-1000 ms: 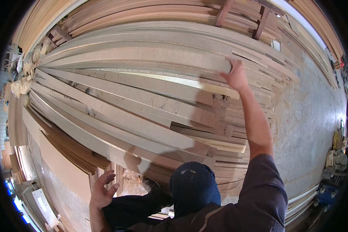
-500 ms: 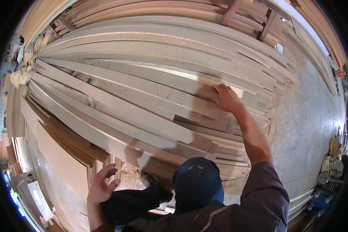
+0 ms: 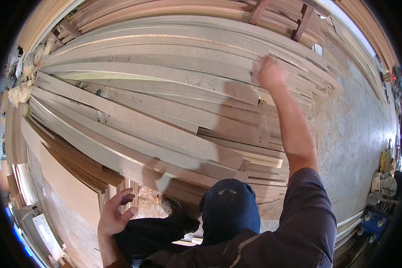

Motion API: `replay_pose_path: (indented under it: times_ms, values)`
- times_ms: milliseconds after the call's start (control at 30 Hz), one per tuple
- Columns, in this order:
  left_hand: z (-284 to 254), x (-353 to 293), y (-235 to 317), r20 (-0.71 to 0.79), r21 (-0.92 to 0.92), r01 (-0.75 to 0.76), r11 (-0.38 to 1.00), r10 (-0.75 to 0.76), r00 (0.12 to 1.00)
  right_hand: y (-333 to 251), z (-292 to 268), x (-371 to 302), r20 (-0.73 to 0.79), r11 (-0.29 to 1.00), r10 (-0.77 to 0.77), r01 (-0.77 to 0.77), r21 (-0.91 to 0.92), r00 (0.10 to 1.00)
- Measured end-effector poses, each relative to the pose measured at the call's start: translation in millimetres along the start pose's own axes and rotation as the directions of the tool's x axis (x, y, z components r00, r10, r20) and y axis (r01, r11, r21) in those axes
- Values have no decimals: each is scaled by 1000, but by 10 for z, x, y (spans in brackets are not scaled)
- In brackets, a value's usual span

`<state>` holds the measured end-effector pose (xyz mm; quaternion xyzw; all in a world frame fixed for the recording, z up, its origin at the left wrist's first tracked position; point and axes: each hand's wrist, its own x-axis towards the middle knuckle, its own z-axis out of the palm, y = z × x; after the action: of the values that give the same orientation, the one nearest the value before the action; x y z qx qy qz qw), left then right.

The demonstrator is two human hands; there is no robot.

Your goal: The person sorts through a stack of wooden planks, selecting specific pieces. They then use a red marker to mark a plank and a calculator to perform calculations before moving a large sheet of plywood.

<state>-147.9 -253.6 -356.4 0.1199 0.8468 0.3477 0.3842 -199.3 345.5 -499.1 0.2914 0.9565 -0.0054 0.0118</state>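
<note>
Long boards [image 3: 134, 109] in a pile; right grip [image 3: 271, 74] over them, blurry, cannot tell how wide; left grip [image 3: 115, 215] wide, near brown sheets [image 3: 87, 172].

Long narrow grey-brown boards [image 3: 165, 102], lying flat, overlapping in a pile; left ends converge, right ends staggered.

Head-worn fisheye, left of pair; faces down over wearer's knee [image 3: 229, 207] onto nearby boards [image 3: 138, 117]; wide view.
</note>
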Motion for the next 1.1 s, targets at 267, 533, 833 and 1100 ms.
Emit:
replay_pose_path:
  times_ms: [267,533,833,1100]
  values:
    - [21,42,45,3,-57,4,998,-4,1000,-166,473,-696,229,969,-246,235,77,942]
    - [30,91,57,39,35,47,998,-49,998,49,-25,-56,-197,985,-166,154,-76,966]
    - [35,61,89,24,-22,60,998,-60,998,44,679,-868,173,910,-391,352,221,904]
    - [62,60,94,17,-33,79,996,-79,997,52,175,-521,121,897,-442,440,38,889]
